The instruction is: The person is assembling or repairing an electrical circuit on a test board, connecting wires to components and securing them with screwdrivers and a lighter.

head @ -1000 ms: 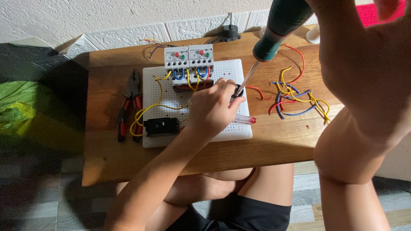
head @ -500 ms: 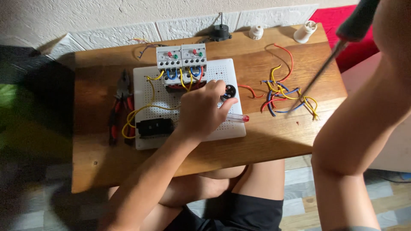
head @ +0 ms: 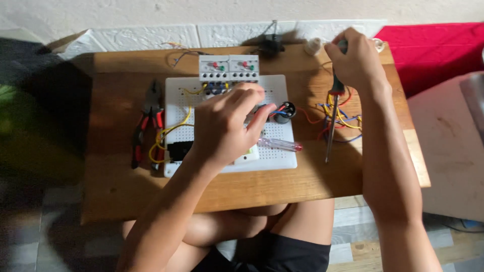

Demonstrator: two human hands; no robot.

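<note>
- The left hand (head: 227,126) lies over the middle of the white perforated board (head: 282,156), fingers curled loosely, with the tips resting by a small black round component (head: 286,112) near the board's right edge; whether they pinch it or only steady it cannot be told, though the pose suits holding the part in place.
- The right hand (head: 355,60) is closed around the handle of a long screwdriver (head: 331,128) near the table's far right corner, shaft pointing down toward the near edge beside a tangle of loose coloured wires (head: 343,118).
- On the board, two grey breaker-like modules (head: 229,68) sit along its far edge, yellow wires (head: 171,133) loop off its left side, and a clear-handled tester screwdriver (head: 280,144) lies toward its near right corner.
- Red-handled pliers (head: 146,123) rest on the wooden table (head: 116,191) just left of the board, within reach.
- Half a second earlier the screwdriver was lifted high off the table's right side; now the hand has brought it lower, over the far right corner. The left hand has stayed on the board.
</note>
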